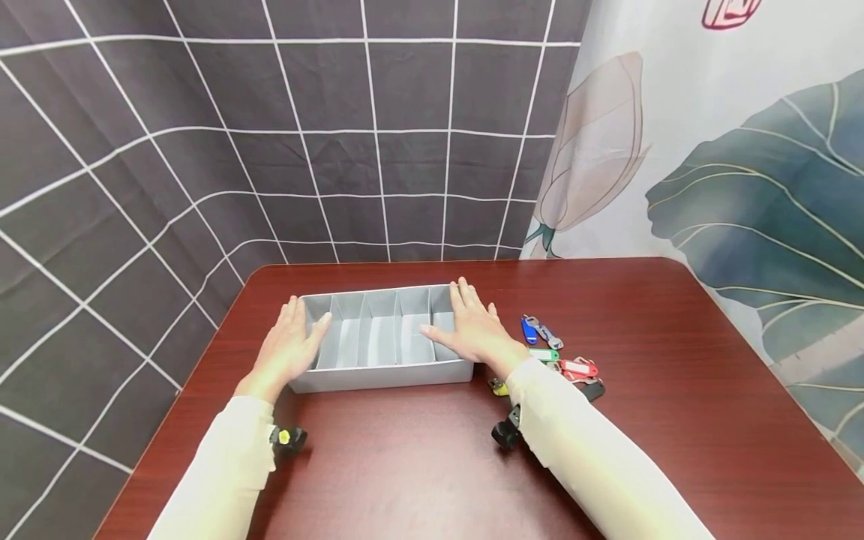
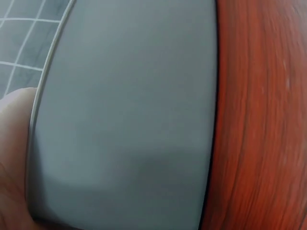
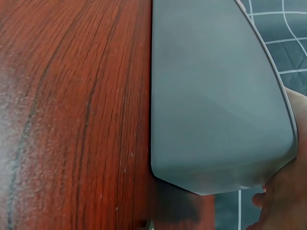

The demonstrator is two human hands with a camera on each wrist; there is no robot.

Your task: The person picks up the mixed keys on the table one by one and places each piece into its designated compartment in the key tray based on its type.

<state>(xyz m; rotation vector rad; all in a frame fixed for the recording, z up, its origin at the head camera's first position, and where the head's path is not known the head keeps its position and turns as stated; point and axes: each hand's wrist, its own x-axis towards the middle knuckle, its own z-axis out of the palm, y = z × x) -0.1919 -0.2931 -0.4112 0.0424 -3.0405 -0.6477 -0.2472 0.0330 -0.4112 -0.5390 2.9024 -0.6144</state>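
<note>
A grey tray (image 1: 381, 377) with several compartments, divided by thin upright walls, lies lengthwise across the table. At its left end is my left hand (image 1: 286, 349), fingers straight along the outside and thumb over the rim. My right hand (image 1: 472, 326) rests at the opposite end, its fingers extended toward the far corner and its thumb reaching over the inside. In the left wrist view the tray's smooth front wall (image 2: 124, 105) fills the middle, and part of the left hand (image 2: 14, 148) shows at the edge. The right wrist view shows the tray's rounded corner (image 3: 225, 143) against the right hand (image 3: 288, 191).
Right of the tray, partly behind the right forearm, lie keys with coloured tags: blue (image 1: 529, 331), green (image 1: 542, 354), red (image 1: 578, 367), yellow (image 1: 500, 388) and black (image 1: 593, 390). The reddish-brown table (image 1: 675, 390) ends at a dark checked curtain (image 1: 412, 165) behind.
</note>
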